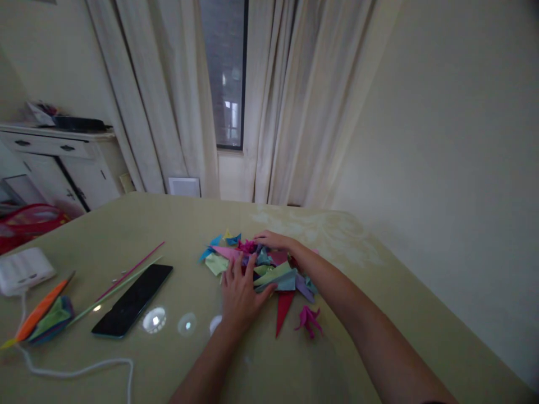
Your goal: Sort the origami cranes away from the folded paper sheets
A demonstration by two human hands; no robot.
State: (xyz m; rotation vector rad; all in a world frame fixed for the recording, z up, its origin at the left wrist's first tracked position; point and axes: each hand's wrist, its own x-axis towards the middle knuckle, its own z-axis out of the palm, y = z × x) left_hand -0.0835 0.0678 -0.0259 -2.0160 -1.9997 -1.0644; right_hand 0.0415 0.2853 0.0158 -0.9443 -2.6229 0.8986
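Note:
A heap of folded coloured paper pieces (pixel 269 270) in blue, green, pink, purple and red lies on the yellowish table (pixel 177 224). My left hand (pixel 241 292) rests flat on the near left side of the heap, fingers spread and open. Reaching over the far side of the heap, my right hand (pixel 275 240) lies with its fingers stretched across the paper beside a magenta crumpled piece (pixel 246 246). A red paper triangle (pixel 283 310) and a small magenta folded figure (pixel 309 321) lie just in front of the heap.
A black phone (pixel 133 299) lies left of the heap, with thin pink and green sticks (pixel 126 279) beside it. At the far left are a folded multicoloured paper piece (pixel 49 320), a white box (pixel 24 270) and a white cable (pixel 80 370). Curtains and a wall stand behind the table.

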